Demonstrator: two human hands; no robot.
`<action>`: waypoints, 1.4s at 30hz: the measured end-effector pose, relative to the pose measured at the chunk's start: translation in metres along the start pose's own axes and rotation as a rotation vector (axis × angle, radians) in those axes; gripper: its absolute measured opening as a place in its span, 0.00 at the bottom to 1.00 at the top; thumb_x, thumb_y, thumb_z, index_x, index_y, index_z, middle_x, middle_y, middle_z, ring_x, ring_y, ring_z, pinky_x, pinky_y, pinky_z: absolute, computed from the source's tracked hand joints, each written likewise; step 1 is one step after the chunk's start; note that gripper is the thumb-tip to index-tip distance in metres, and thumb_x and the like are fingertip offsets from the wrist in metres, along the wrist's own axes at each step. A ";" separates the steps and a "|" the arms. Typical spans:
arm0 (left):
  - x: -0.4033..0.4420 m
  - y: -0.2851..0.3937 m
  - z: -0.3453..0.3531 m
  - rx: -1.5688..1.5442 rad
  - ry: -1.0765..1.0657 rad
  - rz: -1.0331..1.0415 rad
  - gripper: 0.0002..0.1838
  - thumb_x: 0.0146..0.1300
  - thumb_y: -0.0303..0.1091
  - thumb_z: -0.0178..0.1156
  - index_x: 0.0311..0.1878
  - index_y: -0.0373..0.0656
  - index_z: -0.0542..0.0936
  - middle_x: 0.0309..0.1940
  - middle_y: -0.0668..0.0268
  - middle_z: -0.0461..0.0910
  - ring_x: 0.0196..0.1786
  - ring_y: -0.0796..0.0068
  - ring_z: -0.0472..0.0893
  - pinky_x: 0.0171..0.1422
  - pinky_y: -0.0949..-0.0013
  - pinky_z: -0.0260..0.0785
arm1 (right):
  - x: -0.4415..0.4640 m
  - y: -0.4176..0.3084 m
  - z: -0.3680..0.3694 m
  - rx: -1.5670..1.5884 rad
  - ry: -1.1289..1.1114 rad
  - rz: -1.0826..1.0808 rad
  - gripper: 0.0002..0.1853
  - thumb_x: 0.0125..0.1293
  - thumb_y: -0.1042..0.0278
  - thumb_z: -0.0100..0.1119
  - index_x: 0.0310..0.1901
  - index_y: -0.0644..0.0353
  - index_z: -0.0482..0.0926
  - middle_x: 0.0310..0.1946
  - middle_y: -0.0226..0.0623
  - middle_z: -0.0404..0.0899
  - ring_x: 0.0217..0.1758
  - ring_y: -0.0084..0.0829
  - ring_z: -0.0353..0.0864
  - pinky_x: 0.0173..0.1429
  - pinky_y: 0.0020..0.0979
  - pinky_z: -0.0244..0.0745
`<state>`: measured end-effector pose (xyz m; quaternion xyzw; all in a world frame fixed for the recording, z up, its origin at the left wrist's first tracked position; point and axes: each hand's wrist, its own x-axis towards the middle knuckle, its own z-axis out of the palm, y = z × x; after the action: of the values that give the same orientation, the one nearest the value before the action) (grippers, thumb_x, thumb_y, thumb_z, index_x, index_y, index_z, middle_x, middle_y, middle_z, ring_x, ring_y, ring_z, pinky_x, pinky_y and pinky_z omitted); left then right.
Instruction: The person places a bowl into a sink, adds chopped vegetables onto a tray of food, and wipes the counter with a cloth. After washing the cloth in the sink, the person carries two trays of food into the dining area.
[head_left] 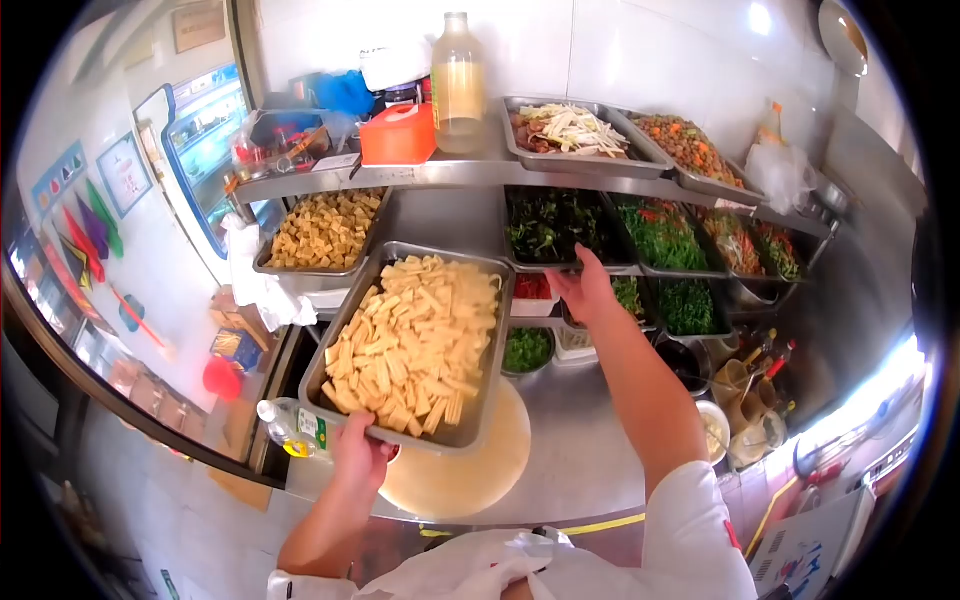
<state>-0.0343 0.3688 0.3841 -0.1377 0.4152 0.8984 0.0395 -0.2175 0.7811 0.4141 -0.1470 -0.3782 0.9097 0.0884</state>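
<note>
Evidently, a tray point(470, 430) of yellow sticks point(410, 335) was held over the round board point(470, 480).
Left hand point(358, 445) clasped its near rim, likely for support; right hand point(585, 288) was at the greens tray's point(535, 267) front edge (gripping or merely touching, couldn't tell).

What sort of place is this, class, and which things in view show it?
Probably a commercial kitchen: a steel shelf bears metal trays of food, a round board lies on the metal counter, and the left hand holds a large tray of pale cut strips.
</note>
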 end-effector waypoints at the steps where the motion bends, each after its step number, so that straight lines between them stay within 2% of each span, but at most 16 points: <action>1: -0.014 -0.003 -0.008 -0.003 -0.021 0.011 0.07 0.62 0.29 0.55 0.42 0.40 0.75 0.32 0.65 0.79 0.27 0.73 0.77 0.22 0.71 0.63 | -0.003 0.001 -0.005 0.040 -0.029 0.023 0.28 0.73 0.55 0.58 0.66 0.62 0.64 0.53 0.47 0.75 0.49 0.41 0.83 0.62 0.40 0.81; 3: -0.043 -0.010 -0.022 0.039 0.125 -0.023 0.08 0.61 0.29 0.54 0.43 0.40 0.75 0.32 0.65 0.78 0.26 0.74 0.76 0.22 0.72 0.62 | -0.013 0.006 -0.021 0.015 -0.082 0.018 0.30 0.73 0.54 0.58 0.66 0.65 0.62 0.54 0.47 0.74 0.51 0.41 0.83 0.63 0.40 0.80; 12: -0.119 -0.129 -0.082 -0.099 0.120 -0.262 0.13 0.60 0.30 0.53 0.48 0.40 0.74 0.36 0.67 0.77 0.27 0.77 0.72 0.23 0.77 0.59 | -0.154 0.036 -0.175 -0.287 -0.041 0.026 0.22 0.73 0.58 0.57 0.63 0.57 0.72 0.56 0.38 0.80 0.42 0.30 0.82 0.46 0.28 0.77; 17: -0.121 -0.216 -0.102 -0.139 0.159 -0.321 0.14 0.57 0.29 0.54 0.48 0.44 0.73 0.31 0.71 0.73 0.23 0.79 0.67 0.24 0.78 0.57 | -0.260 0.077 -0.354 -0.354 0.178 0.172 0.19 0.71 0.57 0.60 0.58 0.56 0.76 0.46 0.37 0.84 0.34 0.27 0.80 0.38 0.27 0.75; 20: -0.107 -0.264 -0.119 -0.175 0.162 -0.311 0.01 0.61 0.26 0.52 0.34 0.45 0.72 0.24 0.68 0.70 0.21 0.76 0.67 0.25 0.72 0.60 | -0.346 0.088 -0.438 -0.473 0.399 0.258 0.17 0.70 0.58 0.62 0.55 0.57 0.78 0.41 0.37 0.84 0.33 0.25 0.80 0.35 0.25 0.75; 22: -0.092 -0.294 -0.118 -0.193 0.218 -0.251 0.03 0.60 0.25 0.54 0.34 0.44 0.72 0.25 0.69 0.70 0.21 0.74 0.68 0.25 0.72 0.60 | -0.409 0.088 -0.472 -0.548 0.556 0.321 0.15 0.70 0.60 0.61 0.52 0.58 0.78 0.38 0.36 0.84 0.33 0.24 0.80 0.32 0.24 0.74; 24: -0.074 -0.323 -0.129 -0.165 0.268 -0.220 0.05 0.58 0.24 0.56 0.34 0.45 0.72 0.26 0.69 0.71 0.22 0.74 0.71 0.21 0.71 0.58 | -0.489 0.104 -0.562 -0.593 0.660 0.480 0.13 0.70 0.63 0.61 0.50 0.60 0.78 0.34 0.37 0.83 0.31 0.24 0.79 0.28 0.25 0.74; 29: -0.047 -0.343 -0.124 -0.188 0.361 -0.219 0.04 0.60 0.25 0.57 0.36 0.43 0.73 0.29 0.68 0.73 0.24 0.74 0.71 0.24 0.71 0.60 | -0.614 0.139 -0.678 -0.494 0.800 0.724 0.10 0.74 0.66 0.50 0.53 0.56 0.74 0.43 0.35 0.81 0.29 0.31 0.78 0.27 0.30 0.73; 30: -0.042 -0.339 -0.121 -0.158 0.409 -0.281 0.03 0.61 0.25 0.57 0.37 0.42 0.73 0.30 0.68 0.73 0.24 0.75 0.72 0.24 0.72 0.62 | -0.621 0.140 -0.685 -0.475 0.805 0.775 0.10 0.75 0.66 0.47 0.54 0.55 0.73 0.45 0.34 0.80 0.30 0.33 0.78 0.28 0.31 0.73; 32: -0.037 -0.325 -0.112 -0.112 0.493 -0.349 0.03 0.64 0.25 0.58 0.36 0.42 0.73 0.27 0.67 0.72 0.23 0.75 0.71 0.21 0.72 0.63 | -0.632 0.128 -0.673 -0.893 0.649 0.920 0.16 0.71 0.63 0.52 0.56 0.56 0.79 0.50 0.38 0.82 0.46 0.37 0.80 0.49 0.36 0.74; 33: -0.038 -0.317 -0.106 -0.098 0.526 -0.354 0.06 0.65 0.25 0.59 0.34 0.42 0.72 0.23 0.68 0.69 0.21 0.74 0.69 0.19 0.72 0.62 | -0.623 0.123 -0.657 -1.004 0.563 0.925 0.14 0.70 0.63 0.53 0.54 0.56 0.79 0.48 0.38 0.81 0.46 0.37 0.80 0.50 0.37 0.74; 34: -0.039 -0.311 -0.111 -0.057 0.536 -0.392 0.06 0.66 0.23 0.60 0.34 0.42 0.73 0.24 0.68 0.70 0.23 0.77 0.71 0.23 0.74 0.69 | -0.614 0.117 -0.641 -1.115 0.480 0.924 0.13 0.68 0.62 0.55 0.51 0.56 0.79 0.46 0.37 0.80 0.47 0.36 0.79 0.52 0.37 0.74; 36: -0.046 -0.308 -0.129 0.033 0.479 -0.416 0.03 0.68 0.24 0.58 0.36 0.39 0.74 0.29 0.64 0.75 0.30 0.73 0.77 0.35 0.72 0.78 | -0.595 0.117 -0.618 -1.112 0.349 0.817 0.04 0.67 0.66 0.56 0.40 0.53 0.74 0.34 0.31 0.72 0.34 0.30 0.74 0.36 0.34 0.70; 39: -0.071 -0.282 -0.147 0.029 0.279 -0.440 0.03 0.70 0.27 0.55 0.41 0.37 0.75 0.35 0.57 0.80 0.40 0.58 0.84 0.54 0.59 0.81 | -0.561 0.144 -0.631 -0.985 0.463 0.818 0.05 0.67 0.65 0.56 0.40 0.56 0.76 0.32 0.32 0.75 0.31 0.29 0.76 0.33 0.32 0.72; 41: -0.079 -0.252 -0.159 0.101 0.294 -0.462 0.04 0.69 0.27 0.56 0.43 0.38 0.76 0.35 0.56 0.80 0.40 0.61 0.84 0.53 0.58 0.80 | -0.533 0.163 -0.632 -0.793 0.578 0.796 0.06 0.68 0.65 0.57 0.40 0.57 0.77 0.31 0.33 0.76 0.29 0.28 0.77 0.32 0.30 0.73; 42: -0.070 -0.247 -0.194 0.185 0.188 -0.420 0.02 0.68 0.27 0.56 0.41 0.40 0.77 0.33 0.59 0.80 0.38 0.66 0.84 0.50 0.61 0.79 | -0.518 0.169 -0.628 -0.737 0.605 0.783 0.07 0.68 0.65 0.57 0.40 0.58 0.77 0.30 0.33 0.77 0.28 0.28 0.78 0.31 0.30 0.73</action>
<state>0.1198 0.3862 0.1021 -0.2997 0.4598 0.8118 0.1992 0.4717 0.9375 -0.0239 -0.5476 -0.5438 0.6018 -0.2055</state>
